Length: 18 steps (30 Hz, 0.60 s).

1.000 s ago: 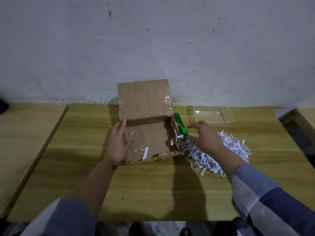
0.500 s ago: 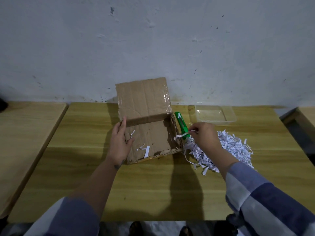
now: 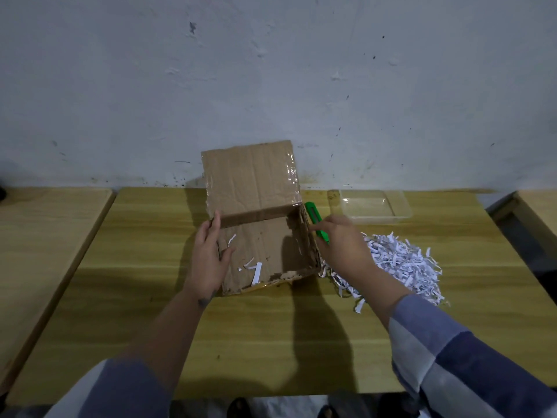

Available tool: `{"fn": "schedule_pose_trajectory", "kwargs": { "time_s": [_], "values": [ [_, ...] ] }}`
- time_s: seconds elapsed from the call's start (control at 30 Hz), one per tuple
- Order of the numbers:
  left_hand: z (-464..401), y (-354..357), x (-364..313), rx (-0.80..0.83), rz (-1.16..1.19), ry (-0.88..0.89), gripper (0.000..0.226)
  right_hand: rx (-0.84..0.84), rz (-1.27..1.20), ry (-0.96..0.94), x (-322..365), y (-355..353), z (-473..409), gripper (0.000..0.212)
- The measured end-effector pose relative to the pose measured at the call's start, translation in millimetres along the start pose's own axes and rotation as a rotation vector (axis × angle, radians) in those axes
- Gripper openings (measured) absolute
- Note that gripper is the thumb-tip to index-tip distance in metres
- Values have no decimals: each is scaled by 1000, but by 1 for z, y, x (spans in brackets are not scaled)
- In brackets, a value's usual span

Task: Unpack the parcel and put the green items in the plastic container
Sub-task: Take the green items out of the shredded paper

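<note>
An open cardboard box point(image 3: 265, 236) stands on the wooden table point(image 3: 271, 342) with its lid flap point(image 3: 250, 176) raised toward the wall. Only a few white paper strips lie inside it. My left hand point(image 3: 209, 257) grips the box's left wall. A long green item point(image 3: 313, 214) lies on the table against the outside of the box's right wall. My right hand point(image 3: 343, 242) is on it, with fingers closed across its near half. A clear plastic container point(image 3: 404, 211) sits at the back right, with nothing in it.
A pile of white shredded paper point(image 3: 401, 263) lies right of the box, partly under my right forearm. A second wooden table point(image 3: 45, 236) adjoins on the left and another table's corner point(image 3: 539, 206) shows at the right. The grey wall runs just behind the box.
My right hand let go of a paper strip it was pinching and moved onto the green item beside the box. My left hand and the box have stayed put.
</note>
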<state>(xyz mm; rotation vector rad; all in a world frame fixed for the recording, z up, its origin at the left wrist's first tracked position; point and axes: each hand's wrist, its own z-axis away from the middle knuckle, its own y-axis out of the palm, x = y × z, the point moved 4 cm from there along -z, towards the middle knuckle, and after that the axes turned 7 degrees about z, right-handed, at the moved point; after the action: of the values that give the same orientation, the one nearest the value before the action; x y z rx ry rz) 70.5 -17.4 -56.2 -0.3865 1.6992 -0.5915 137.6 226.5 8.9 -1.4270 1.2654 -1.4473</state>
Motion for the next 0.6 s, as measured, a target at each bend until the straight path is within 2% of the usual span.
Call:
{"fn": "schedule_pose_trajectory", "kwargs": {
  "time_s": [0.13, 0.3, 0.43, 0.6],
  "values": [
    [6, -1, -4, -13, 4, 22, 79, 241, -58, -70, 45, 30, -3, 29],
    [9, -3, -6, -25, -17, 39, 79, 440, 99, 57, 57, 67, -6, 45],
    [10, -4, -4, -25, -5, 40, 79, 464, 163, 153, 57, 74, -8, 48],
    [11, -7, 0, -58, 24, 30, 83, 409, 68, 72, 67, 81, -9, 38]
  ]
}}
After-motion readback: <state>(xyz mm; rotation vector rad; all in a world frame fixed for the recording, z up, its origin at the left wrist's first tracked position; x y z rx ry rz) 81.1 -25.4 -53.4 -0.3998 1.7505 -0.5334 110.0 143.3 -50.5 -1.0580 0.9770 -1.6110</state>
